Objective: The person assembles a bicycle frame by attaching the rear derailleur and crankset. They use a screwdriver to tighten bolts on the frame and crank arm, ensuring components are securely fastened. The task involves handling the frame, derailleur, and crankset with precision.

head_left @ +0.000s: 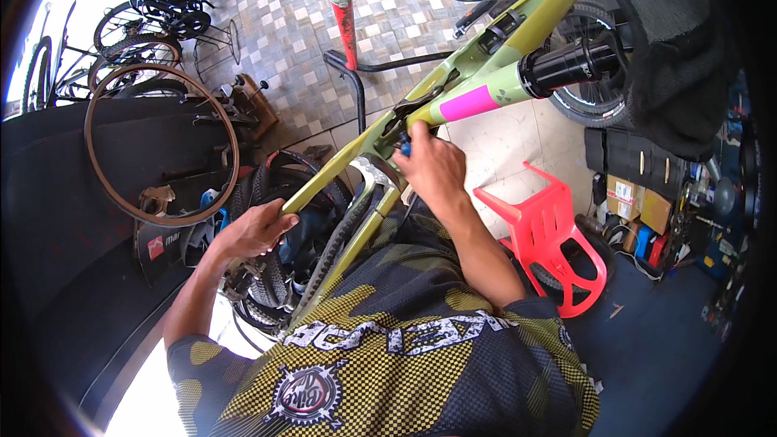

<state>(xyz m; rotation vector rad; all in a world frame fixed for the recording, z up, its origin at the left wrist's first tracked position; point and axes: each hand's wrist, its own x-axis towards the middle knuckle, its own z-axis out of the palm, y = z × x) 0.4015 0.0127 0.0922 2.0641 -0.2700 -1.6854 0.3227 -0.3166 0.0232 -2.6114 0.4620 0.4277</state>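
Observation:
A green bicycle frame (pixel 526 28) runs slantwise across the view, with a pink band on one tube. My left hand (pixel 257 231) is closed round the end of its rear stay, at the left. Near the middle of the frame, my right hand (pixel 437 166) is closed on a small blue-handled tool (pixel 405 146) held against the pivot area. The tool's tip is hidden among the frame parts. A black fork crown or steerer-like part (pixel 571 69) juts from the pink-banded tube. Below the rear stays shows a knobby tire (pixel 332 251).
A red stand post (pixel 338 12) with black legs rises beyond the frame. A pink-red plastic chair (pixel 554 235) stands at the right. A brown rim (pixel 93 133) leans by a black panel at the left, near several parked bikes (pixel 146 28). Boxes (pixel 635 201) stand far right.

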